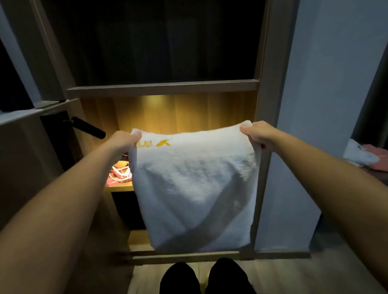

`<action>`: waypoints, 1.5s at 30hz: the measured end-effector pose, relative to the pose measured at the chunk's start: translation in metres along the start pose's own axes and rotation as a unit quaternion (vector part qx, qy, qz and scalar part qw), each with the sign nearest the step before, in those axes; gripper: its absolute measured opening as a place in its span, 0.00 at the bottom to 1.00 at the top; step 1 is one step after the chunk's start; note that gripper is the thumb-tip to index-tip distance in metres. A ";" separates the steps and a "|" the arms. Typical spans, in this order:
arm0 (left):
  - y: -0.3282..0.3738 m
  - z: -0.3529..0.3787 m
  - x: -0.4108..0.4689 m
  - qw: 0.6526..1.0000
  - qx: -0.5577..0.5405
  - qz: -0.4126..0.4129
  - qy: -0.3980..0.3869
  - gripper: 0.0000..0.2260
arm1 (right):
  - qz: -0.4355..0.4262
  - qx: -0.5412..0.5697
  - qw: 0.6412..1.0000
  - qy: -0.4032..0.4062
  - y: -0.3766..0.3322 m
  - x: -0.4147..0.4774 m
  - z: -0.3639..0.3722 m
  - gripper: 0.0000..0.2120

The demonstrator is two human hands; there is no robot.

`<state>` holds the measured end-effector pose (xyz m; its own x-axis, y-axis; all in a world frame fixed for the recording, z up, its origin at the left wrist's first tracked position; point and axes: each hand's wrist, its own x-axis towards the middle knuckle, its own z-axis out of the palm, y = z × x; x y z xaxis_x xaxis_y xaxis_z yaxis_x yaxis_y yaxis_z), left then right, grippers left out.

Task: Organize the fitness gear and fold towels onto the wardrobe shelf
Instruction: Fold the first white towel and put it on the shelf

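Forearms (pixel 56 212) stretch forward; left hand (pixel 125 140) and right hand (pixel 257 135) pinch the 2 top corners of a white towel (pixel 195 187) (probably soft, light, floppy; corners suit it) hanging before the lit shelf (pixel 120 188).

This looks like a bedroom in a home. At centre frame stands a built-in wooden wardrobe (pixel 265 92), with a warm light glowing over one shelf (pixel 119 187) and a dark hanging space above it. A door with a black lever handle (pixel 88 127) is at the left. Wood-plank floor (pixel 287 277) runs along the bottom, a dark curtain (pixel 382 85) hangs at the right edge, and crumpled white and pink laundry (pixel 371 157) lies below it.
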<state>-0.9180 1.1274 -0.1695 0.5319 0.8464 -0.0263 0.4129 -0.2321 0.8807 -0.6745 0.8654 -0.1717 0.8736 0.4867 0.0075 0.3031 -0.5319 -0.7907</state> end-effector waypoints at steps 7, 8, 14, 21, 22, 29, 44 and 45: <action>0.023 0.007 0.018 0.995 -0.055 0.054 0.069 0.16 | -0.102 0.045 0.989 0.093 -0.012 0.022 -0.003 0.17; 0.026 0.008 0.020 0.994 -0.056 0.059 0.072 0.16 | -0.109 0.044 0.987 0.106 -0.013 0.024 -0.004 0.16; 0.046 0.010 0.031 0.988 -0.082 0.102 0.079 0.15 | -0.144 0.060 0.978 0.137 -0.024 0.032 -0.021 0.14; 0.047 0.006 0.012 0.982 -0.106 0.140 0.066 0.17 | -0.183 0.102 0.967 0.143 -0.022 0.015 -0.031 0.17; 0.042 0.004 0.004 0.981 -0.116 0.148 0.058 0.16 | -0.193 0.117 0.964 0.142 -0.016 0.008 -0.030 0.16; -0.044 0.012 -0.073 0.950 -0.180 0.246 0.069 0.09 | -0.224 0.203 0.941 0.150 0.055 -0.076 0.004 0.08; -0.095 0.007 -0.240 0.840 -0.166 0.370 0.360 0.14 | -0.366 0.253 0.837 0.319 0.074 -0.255 0.019 0.09; -0.087 0.001 -0.248 0.836 -0.164 0.372 0.369 0.12 | -0.376 0.252 0.830 0.326 0.068 -0.261 0.012 0.07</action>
<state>-1.0850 0.9368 -0.2405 -0.1000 0.6191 0.7789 -0.1174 -0.7847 0.6086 -0.8866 0.7102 -0.2353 0.5788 -0.0161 0.8153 0.8025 0.1891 -0.5659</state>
